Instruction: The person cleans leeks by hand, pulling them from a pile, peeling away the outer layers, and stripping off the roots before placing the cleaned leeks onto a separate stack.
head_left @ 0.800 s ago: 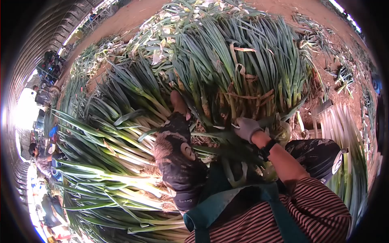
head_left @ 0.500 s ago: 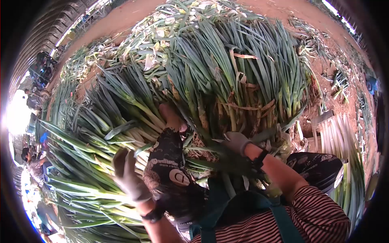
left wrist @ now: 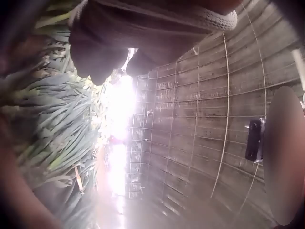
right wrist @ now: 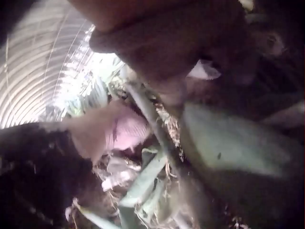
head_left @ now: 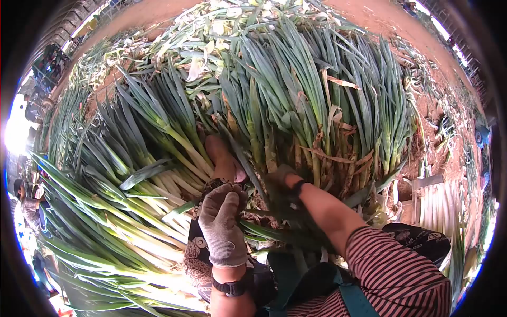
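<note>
My left hand (head_left: 224, 222), in a grey glove, is raised over my left knee with its fingers loosely bent. Nothing shows in its grasp, and the left wrist view has light between thumb and fingers (left wrist: 97, 57). Down in shadow, my gloved right hand (head_left: 280, 175) reaches to the root ends of a thick row of green onions (head_left: 296, 79). In the right wrist view a small white pointed piece (right wrist: 205, 70) shows beside this dark hand; I cannot tell what it holds. A broad green leaf (right wrist: 233, 143) lies just below it.
My bare foot (head_left: 221, 158) stands between the row and a pile of green onions (head_left: 153, 211) on the left. Cleaned white stalks (head_left: 438, 203) lie at right by a wooden frame (head_left: 406, 203). Leaf scraps (head_left: 211, 37) cover the ground behind. Another person (head_left: 29, 206) is far left.
My left hand has come into view from the lower left and moved right over my knee. My right hand has shifted left along the row's root ends, deeper into shadow.
</note>
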Tool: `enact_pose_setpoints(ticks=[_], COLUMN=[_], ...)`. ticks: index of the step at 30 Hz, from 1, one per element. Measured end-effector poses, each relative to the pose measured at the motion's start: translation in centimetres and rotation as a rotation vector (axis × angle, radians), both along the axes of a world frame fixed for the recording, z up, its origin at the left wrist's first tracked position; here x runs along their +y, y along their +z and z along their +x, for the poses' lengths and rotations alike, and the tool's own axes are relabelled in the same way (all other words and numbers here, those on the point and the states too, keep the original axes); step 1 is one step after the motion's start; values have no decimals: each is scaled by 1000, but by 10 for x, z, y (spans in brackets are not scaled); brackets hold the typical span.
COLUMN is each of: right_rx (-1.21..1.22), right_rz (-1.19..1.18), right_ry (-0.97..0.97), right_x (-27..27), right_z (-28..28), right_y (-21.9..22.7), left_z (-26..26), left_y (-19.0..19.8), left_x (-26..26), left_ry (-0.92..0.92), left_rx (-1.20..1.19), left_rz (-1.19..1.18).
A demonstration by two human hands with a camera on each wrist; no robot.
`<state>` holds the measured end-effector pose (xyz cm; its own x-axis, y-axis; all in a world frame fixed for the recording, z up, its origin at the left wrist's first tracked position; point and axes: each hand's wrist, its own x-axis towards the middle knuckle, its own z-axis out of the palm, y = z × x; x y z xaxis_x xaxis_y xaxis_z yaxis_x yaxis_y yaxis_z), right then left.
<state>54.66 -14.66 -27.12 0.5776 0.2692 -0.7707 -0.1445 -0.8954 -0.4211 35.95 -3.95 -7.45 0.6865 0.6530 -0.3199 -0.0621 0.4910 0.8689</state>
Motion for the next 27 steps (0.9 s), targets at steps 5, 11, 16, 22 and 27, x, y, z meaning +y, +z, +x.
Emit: enact_pose_setpoints(ticks=[5,11,16,22,27], right_rx=[147,147,106,30,295], right_rz=[408,475,635,752,925], right_ry=[-139,-122,-134,-104,-218], right_x=[-72,-124,-187,-239,-236], right_z=[1,-58,-100,-146,-174], right_y=[-14,73,155,227,243], left_z=[-4,-2,10,1,-8], left_y=[1,-12,-59,-22,21], left_x=[-5,-11,-27,-85,-120], left_ry=[-60,-158,-313,-844,-575], left_rx=[0,51,209,-50,-484], left_rz=[-87,28,51,-107,-189])
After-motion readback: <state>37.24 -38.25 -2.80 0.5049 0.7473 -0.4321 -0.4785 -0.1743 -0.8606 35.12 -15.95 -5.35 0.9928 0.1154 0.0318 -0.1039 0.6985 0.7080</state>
